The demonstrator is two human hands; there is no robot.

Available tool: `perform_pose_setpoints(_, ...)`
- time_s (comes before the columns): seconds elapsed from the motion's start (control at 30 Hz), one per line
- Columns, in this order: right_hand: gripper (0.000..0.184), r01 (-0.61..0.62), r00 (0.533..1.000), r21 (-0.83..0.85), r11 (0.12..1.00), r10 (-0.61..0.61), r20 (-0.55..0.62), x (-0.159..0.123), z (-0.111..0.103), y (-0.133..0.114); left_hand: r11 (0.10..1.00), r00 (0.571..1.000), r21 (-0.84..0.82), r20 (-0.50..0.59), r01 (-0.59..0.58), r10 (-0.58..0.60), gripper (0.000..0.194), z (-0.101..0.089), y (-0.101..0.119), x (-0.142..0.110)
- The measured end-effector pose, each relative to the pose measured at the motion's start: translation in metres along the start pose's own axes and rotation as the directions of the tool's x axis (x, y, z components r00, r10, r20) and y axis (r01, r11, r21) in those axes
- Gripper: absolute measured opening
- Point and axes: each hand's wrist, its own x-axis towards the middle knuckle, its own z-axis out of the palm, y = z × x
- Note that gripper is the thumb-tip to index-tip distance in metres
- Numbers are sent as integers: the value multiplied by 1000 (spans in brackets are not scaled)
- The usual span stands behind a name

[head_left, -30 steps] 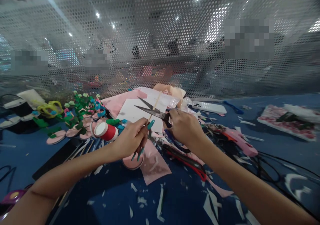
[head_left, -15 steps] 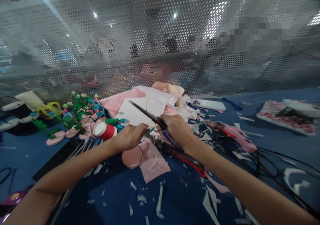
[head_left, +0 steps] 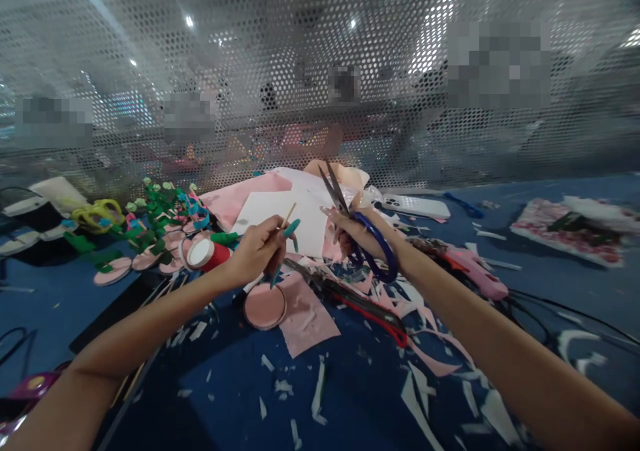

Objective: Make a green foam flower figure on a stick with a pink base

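Observation:
My left hand (head_left: 257, 249) is closed around a thin wooden stick (head_left: 289, 215) with teal leaf-like pieces (head_left: 291, 229) on it. In my right hand (head_left: 367, 234) are scissors with dark blue handles (head_left: 383, 257); their blades (head_left: 334, 187) point up and away, slightly apart. Below my hands lie a round pink disc (head_left: 265, 306) and a pink paper square (head_left: 307, 317). A red cup with a white end (head_left: 213, 255) rests on its side by my left wrist. Beneath the scissors is a long dark tool with a red handle (head_left: 373, 311).
Green paper plants on pink discs (head_left: 165, 231) and yellow-handled scissors (head_left: 99, 215) stand at left. White sheets (head_left: 280, 214) lie ahead before a perforated metal screen (head_left: 300, 57). At right are a white phone (head_left: 416, 205) and a pink glue gun (head_left: 477, 272) with its cable. Paper scraps litter the blue surface.
The scissors have swung from pointing left, across near the stick, to pointing upward. My right hand has turned and moved away from my left, and the stick now tilts upward.

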Motion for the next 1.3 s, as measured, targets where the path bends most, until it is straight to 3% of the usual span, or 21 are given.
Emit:
perform_pose_setpoints(0.1,51,10,999,-29,1000,-9,46,-2,-1,-5,994,999,-99,21,36,-34,33,0,6,1)
perform_pose_setpoints(0.2,40,210,968,-321,924,-243,-64,-9,-4,-13,990,999,-137,37,30,-25,34,0,10,-1)
perform_pose_setpoints(0.27,33,299,888,-549,780,-439,-141,-14,-5,-17,990,999,-142,44,11,-5,33,0,11,-2)
perform_pose_setpoints(0.4,22,301,615,-858,416,-773,-159,-23,-2,-17,989,999,-144,39,-18,23,33,1,10,-5)
perform_pose_setpoints(0.47,17,252,519,-909,333,-839,-163,-25,1,-16,992,999,-124,20,-29,31,35,2,10,-5)
perform_pose_setpoints(0.5,16,224,498,-920,321,-850,-175,-26,3,-16,993,999,-111,2,-39,39,35,2,10,-6)
perform_pose_setpoints(0.7,18,108,486,-941,321,-843,-232,-27,3,-18,994,994,-87,-96,-66,58,33,0,14,-5)
perform_pose_setpoints(0.93,26,55,484,-948,314,-839,-250,-29,1,-20,996,994,-63,-91,-61,55,31,1,17,-6)
perform_pose_setpoints(1.1,22,80,539,-934,349,-803,-253,-29,0,-21,999,994,-13,-105,-34,33,32,1,20,-7)
perform_pose_setpoints(1.3,22,122,653,-919,376,-728,-211,-32,-1,-24,999,995,20,-95,-35,37,30,-1,21,-9)
